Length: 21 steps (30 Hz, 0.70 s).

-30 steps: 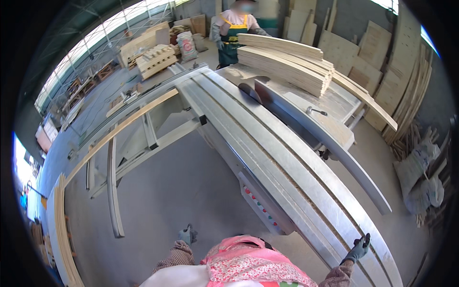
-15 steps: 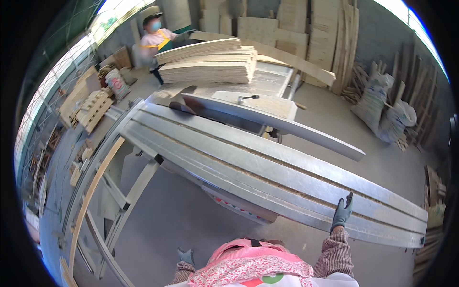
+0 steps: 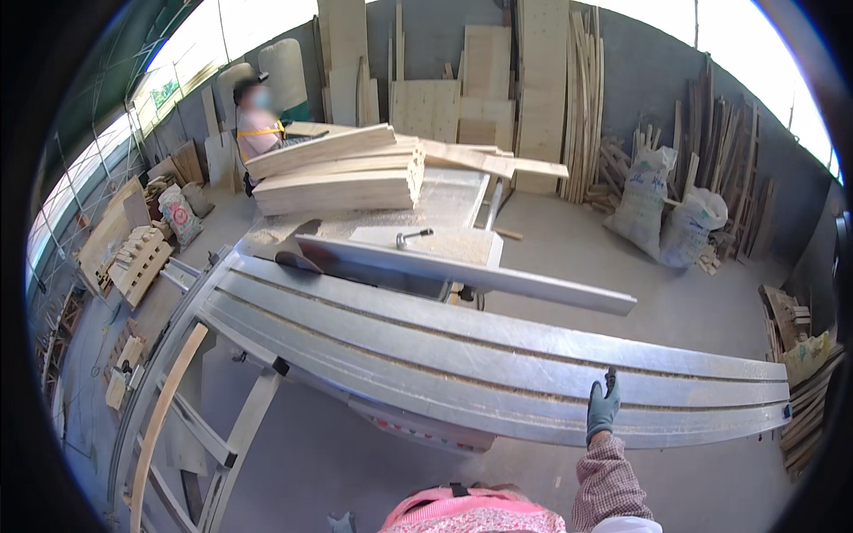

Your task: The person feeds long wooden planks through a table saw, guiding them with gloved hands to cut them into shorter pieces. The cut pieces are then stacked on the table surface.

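Note:
My right hand [image 3: 603, 409], in a grey-green glove with dark fingertips, lies over the near part of a long silver sliding table [image 3: 426, 342] with lengthwise slots. Its fingers are stretched out and nothing shows in them. Only the tip of my gloved left hand [image 3: 340, 522] shows at the lower edge, down beside my pink apron [image 3: 471, 511]. Its fingers look apart and hold nothing I can see. Beyond the table are a dark round saw blade [image 3: 298, 261] and a long metal fence [image 3: 471, 274].
A stack of boards [image 3: 338, 188] lies on the far worktop, with a co-worker [image 3: 259, 133] behind it. A thin wooden strip [image 3: 164, 417] leans along the metal frame at left. Filled sacks [image 3: 641, 200] and upright boards [image 3: 544, 98] line the back wall.
My view has tilted up and turned right, so my left hand has mostly slipped below the edge. My right hand stays on the table. The co-worker has turned, and the outstretched arm is lowered.

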Motion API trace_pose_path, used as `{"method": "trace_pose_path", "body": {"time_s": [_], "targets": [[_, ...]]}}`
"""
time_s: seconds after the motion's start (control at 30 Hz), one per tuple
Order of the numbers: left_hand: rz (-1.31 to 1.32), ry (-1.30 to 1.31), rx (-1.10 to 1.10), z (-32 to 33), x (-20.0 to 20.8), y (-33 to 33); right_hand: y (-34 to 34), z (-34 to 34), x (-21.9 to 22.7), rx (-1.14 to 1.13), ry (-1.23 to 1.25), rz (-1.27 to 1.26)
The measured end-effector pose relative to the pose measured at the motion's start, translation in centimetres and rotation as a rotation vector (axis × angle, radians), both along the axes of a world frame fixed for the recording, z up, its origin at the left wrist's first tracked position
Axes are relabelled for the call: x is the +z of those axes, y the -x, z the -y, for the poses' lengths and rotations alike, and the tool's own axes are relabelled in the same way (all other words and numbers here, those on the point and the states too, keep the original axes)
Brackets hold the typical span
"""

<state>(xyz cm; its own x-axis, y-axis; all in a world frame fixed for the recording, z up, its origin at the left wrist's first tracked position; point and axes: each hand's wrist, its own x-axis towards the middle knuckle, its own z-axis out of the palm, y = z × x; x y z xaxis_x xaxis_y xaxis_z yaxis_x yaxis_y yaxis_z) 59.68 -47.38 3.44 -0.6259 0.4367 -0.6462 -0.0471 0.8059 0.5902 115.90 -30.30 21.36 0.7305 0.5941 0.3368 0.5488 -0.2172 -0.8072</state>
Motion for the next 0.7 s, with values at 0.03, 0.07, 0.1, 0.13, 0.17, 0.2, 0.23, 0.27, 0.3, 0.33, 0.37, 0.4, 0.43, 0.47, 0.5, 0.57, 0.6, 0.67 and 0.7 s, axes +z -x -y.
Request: {"method": "trace_pose_path", "body": {"time_s": [0.03, 0.07, 0.1, 0.13, 0.17, 0.2, 0.23, 0.27, 0.3, 0.33, 0.37, 0.4, 0.43, 0.47, 0.5, 0.57, 0.6, 0.67, 0.7], "targets": [[0.009, 0.014, 0.017, -0.5, 0.2, 0.0, 0.3, -0.5, 0.5, 0.009, 0.036, 0.014], [0.019, 0.039, 0.027, -0.9, 0.4, -0.1, 1.1, -1.0, 1.2, 0.026, 0.009, -0.011], [0.032, 0.047, 0.039, -1.7, 0.4, -0.1, 1.7, -1.6, 2.0, 0.043, -0.018, -0.035], [0.041, 0.056, 0.044, -1.8, 0.3, -0.2, 1.9, -1.9, 2.2, 0.082, -0.06, -0.079], [0.052, 0.063, 0.047, -2.1, 0.3, -0.2, 2.1, -2.4, 2.7, 0.107, -0.098, -0.109], [0.065, 0.061, 0.051, -2.5, 0.3, -0.3, 2.2, -3.3, 3.7, 0.126, -0.1, -0.103], [0.072, 0.06, 0.051, -2.7, 0.1, -0.3, 2.5, -4.0, 4.3, 0.144, -0.096, -0.103], [0.078, 0.061, 0.06, -2.7, 0.0, -0.2, 3.3, -4.9, 5.3, 0.164, -0.092, -0.101], [0.082, 0.056, 0.065, -2.7, -0.1, 0.1, 4.4, -5.9, 6.8, 0.187, -0.089, -0.099], [0.092, 0.053, 0.076, -2.5, -0.1, 0.3, 5.3, -6.7, 7.8, 0.213, -0.082, -0.096], [0.099, 0.051, 0.087, -2.3, -0.3, 0.4, 5.7, -7.5, 8.1, 0.247, -0.124, -0.084], [0.112, 0.045, 0.097, -2.1, -0.4, 0.6, 5.9, -8.3, 8.2, 0.284, -0.166, -0.072], [0.121, 0.036, 0.099, -1.8, -0.6, 0.8, 6.3, -9.2, 8.5, 0.323, -0.208, -0.062], [0.13, 0.035, 0.118, -1.6, -0.6, 0.7, 7.0, -9.8, 9.6, 0.336, -0.179, -0.131], [0.142, 0.029, 0.134, -1.5, -0.6, 0.6, 8.1, -10.2, 11.0, 0.367, -0.169, -0.223], [0.16, 0.007, 0.171, -1.4, -0.6, 0.6, 10.9, -11.4, 13.7, 0.481, -0.235, -0.35], [0.176, -0.007, 0.184, -1.4, -0.6, 0.9, 12.1, -12.1, 14.8, 0.573, -0.293, -0.432], [0.208, -0.046, 0.216, -1.6, -0.6, 0.8, 13.6, -13.7, 17.4, 0.696, -0.325, -0.594], [0.217, -0.073, 0.246, -1.4, -0.6, 0.9, 15.4, -14.5, 19.0, 0.707, -0.266, -0.632]]}}
